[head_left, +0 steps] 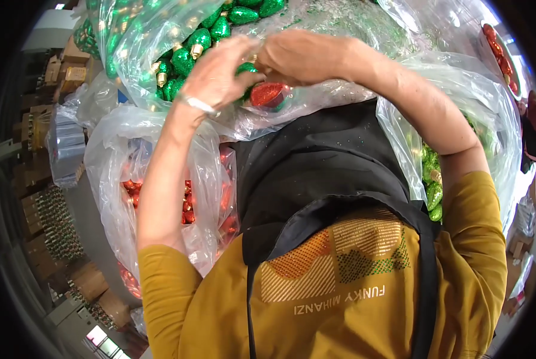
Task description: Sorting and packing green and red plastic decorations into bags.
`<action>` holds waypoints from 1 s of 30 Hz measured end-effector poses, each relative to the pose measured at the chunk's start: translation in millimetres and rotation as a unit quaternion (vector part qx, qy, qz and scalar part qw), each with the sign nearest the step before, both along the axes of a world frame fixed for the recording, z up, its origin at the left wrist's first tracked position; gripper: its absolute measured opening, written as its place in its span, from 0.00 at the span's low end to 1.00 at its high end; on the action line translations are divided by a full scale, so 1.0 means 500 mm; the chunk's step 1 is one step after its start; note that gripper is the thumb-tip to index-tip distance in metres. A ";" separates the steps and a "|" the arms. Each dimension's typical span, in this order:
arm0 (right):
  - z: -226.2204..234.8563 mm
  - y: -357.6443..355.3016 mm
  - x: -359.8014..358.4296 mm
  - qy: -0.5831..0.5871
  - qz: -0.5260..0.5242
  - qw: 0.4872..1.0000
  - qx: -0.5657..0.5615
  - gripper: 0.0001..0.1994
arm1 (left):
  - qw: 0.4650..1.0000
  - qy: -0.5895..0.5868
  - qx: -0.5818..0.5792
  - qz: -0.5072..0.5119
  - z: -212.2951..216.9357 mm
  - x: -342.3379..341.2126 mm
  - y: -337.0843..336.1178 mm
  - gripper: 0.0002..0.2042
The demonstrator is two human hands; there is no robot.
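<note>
My left hand (pixel 219 75) and my right hand (pixel 304 57) meet in front of my chest, fingertips together over small glittery ornaments. A green glitter ornament (pixel 246 68) is pinched between the fingers of the left hand. A red glitter ornament (pixel 268 94) sits just under both hands, on clear plastic. Which hand grips the red one I cannot tell. A bracelet circles my left wrist. Behind the hands lies a clear bag of green bulb-shaped ornaments (pixel 190 48) with gold caps.
A clear bag of red ornaments (pixel 187 203) hangs at my left side. Another bag with light green ornaments (pixel 432 185) is at my right. Cardboard boxes (pixel 70 66) stack along the left. A black apron (pixel 316 167) covers my lap.
</note>
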State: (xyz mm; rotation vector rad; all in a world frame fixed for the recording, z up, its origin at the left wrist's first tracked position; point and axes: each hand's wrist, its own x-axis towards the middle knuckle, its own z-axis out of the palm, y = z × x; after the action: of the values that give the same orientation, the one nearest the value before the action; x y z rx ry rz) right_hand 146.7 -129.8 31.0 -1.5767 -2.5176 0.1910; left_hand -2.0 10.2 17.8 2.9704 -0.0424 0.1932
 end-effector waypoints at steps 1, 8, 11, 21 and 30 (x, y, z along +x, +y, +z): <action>0.027 0.018 -0.011 0.011 -0.033 0.999 -0.041 0.09 | 0.996 -0.087 -0.005 0.023 0.016 -0.010 0.001 0.23; -0.063 0.128 -0.054 0.085 -0.035 0.963 -0.255 0.14 | 0.975 -0.063 -0.035 0.210 -0.035 -0.033 0.033 0.16; -0.037 0.119 -0.061 0.098 -0.040 0.946 -0.305 0.16 | 0.963 -0.041 -0.074 0.256 -0.048 -0.044 0.031 0.14; -0.067 0.123 -0.076 -0.027 0.020 0.947 -0.319 0.17 | 0.937 -0.057 -0.060 0.338 -0.044 -0.052 -0.027 0.19; -0.056 0.089 -0.091 -0.006 0.086 0.977 -0.197 0.14 | 0.929 -0.040 -0.115 0.349 -0.037 -0.065 -0.022 0.23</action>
State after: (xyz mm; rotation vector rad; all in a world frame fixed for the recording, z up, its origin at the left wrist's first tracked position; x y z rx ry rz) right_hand 100.9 -85.4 3.2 -1.4777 -2.7505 0.7470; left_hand -34.4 -0.7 -0.7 2.6082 0.9611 0.3701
